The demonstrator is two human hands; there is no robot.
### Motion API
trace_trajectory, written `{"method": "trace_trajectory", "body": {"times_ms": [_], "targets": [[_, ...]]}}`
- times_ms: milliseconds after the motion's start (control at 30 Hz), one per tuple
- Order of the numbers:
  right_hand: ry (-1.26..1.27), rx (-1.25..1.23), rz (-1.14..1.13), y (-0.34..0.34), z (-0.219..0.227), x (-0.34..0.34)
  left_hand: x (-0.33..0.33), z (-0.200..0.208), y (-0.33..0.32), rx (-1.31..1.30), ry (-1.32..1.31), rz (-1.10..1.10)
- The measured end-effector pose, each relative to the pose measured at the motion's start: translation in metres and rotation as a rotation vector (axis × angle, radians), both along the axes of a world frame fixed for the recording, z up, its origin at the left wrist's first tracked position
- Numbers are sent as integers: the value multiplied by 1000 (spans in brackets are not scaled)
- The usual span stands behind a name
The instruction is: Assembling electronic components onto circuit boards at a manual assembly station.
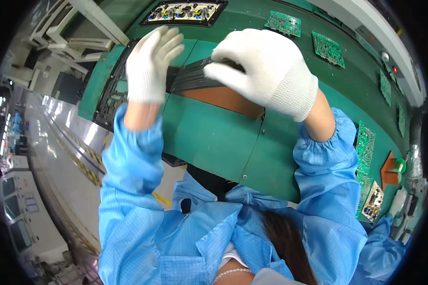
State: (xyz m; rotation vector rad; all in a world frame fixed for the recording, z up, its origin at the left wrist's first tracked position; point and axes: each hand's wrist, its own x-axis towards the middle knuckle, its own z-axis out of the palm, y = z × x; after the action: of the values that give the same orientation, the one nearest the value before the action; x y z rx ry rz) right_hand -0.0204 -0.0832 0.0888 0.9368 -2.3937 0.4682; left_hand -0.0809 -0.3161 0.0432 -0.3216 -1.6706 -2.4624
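Both my hands wear white knit gloves and blue smock sleeves. My right hand [266, 66] is curled around the edge of a black flat frame [190, 80] lying on the green conveyor bench [209, 137], with a brown panel [223, 100] showing just under it. My left hand [150, 64] is held up with fingers spread beside the frame's left part, above a black carrier tray [110, 97]. I cannot tell whether the left palm touches the frame.
Green circuit boards [283, 22] [328, 48] lie along the far and right side of the bench. A black tray with a populated board [183, 12] sits at the top. More boards [364, 147] and an orange fixture [390, 171] are at right. White machine cabinets [21, 209] stand at left.
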Motion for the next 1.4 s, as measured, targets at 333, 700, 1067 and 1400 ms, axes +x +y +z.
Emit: {"method": "trace_trajectory", "body": {"times_ms": [333, 700, 1067, 1400], "targets": [[-93, 66, 10, -18, 12, 4, -290, -85, 3, -648, -804, 83], [-185, 179, -22, -11, 4, -2, -281, -68, 45, 362, -881, 253], [32, 147, 17, -9, -14, -9, -316, -105, 43, 329, -782, 0], [-34, 3, -49, -8, -9, -8, -262, -56, -49, 24, -654, -60]]}}
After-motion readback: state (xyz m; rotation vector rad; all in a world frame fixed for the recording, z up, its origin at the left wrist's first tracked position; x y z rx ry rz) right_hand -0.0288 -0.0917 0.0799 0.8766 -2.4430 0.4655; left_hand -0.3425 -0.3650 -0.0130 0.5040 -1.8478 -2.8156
